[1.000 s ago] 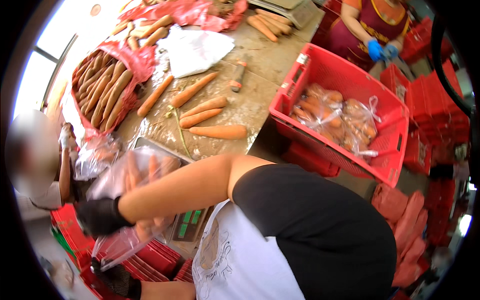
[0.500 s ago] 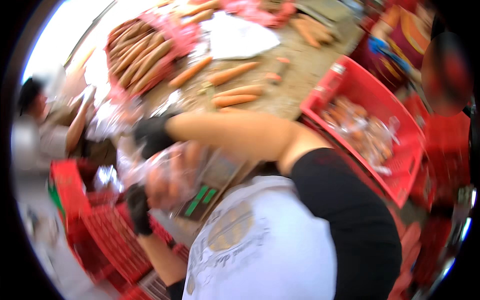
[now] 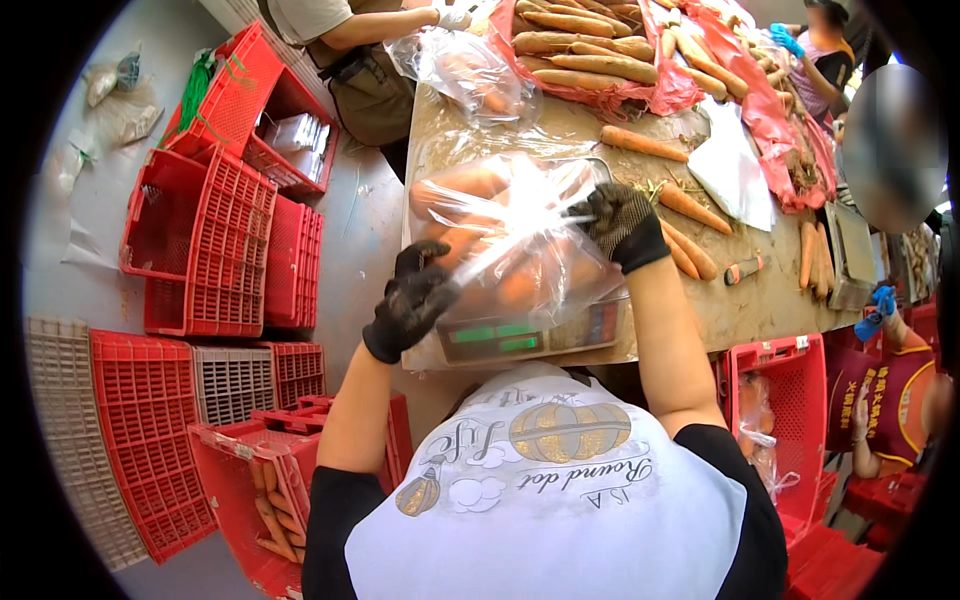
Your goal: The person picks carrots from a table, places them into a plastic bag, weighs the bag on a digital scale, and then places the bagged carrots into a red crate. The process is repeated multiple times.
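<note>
A clear plastic bag of carrots point(image 3: 470, 240) lies on a weighing scale point(image 3: 560, 340) with a lit green display, at the table's near edge. My right hand point(image 3: 625, 225), in a black glove, is closed on the bag's plastic at its upper right. At the bag's left side, my left hand point(image 3: 410, 300), also black-gloved, has its fingers bent around the plastic film. A shiny pulled strip of film runs between the two hands. Loose carrots point(image 3: 690, 208) lie just right of my right hand.
Beyond the scale are a bagged carrot bundle point(image 3: 475, 80), a pink sack of carrots point(image 3: 590, 85) and a white plastic sheet point(image 3: 735, 170). A cutter-like orange tool point(image 3: 744, 270) lies on the table. Red crates point(image 3: 225, 240) stand left; another point(image 3: 790, 400) stands right. Co-workers stand around the table.
The view has swung round and steadied. The bag of carrots, earlier gripped between my hands near the scale, now rests on it, with my hands on opposite sides.
</note>
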